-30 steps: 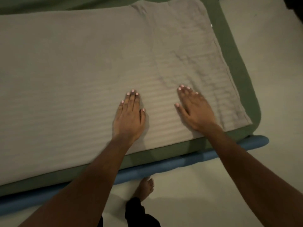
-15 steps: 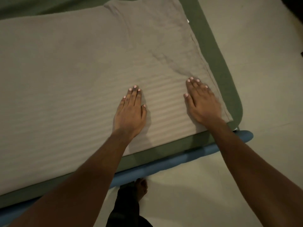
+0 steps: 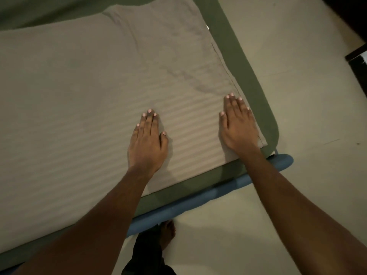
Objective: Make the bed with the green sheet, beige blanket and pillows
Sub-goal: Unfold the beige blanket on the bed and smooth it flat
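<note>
A striped beige blanket [image 3: 83,100] lies spread over the green sheet [image 3: 244,76], which shows as a border along the bed's right and near edges. My left hand [image 3: 147,143] lies flat on the blanket with straight fingers, near the bed's front edge. My right hand [image 3: 239,126] presses flat on the blanket's near right corner, fingers together. A crease runs across the blanket just beyond my right hand. No pillows are in view.
A blue mattress edge [image 3: 218,193] sticks out under the green sheet along the near side. Pale floor [image 3: 307,116] surrounds the bed on the right and front. My bare foot [image 3: 167,233] stands by the bed. Dark furniture [image 3: 357,62] sits at the far right.
My right hand has slid rightward across the blanket toward its near right corner. The left hand stays flat, roughly in place. My foot has stepped along the bed.
</note>
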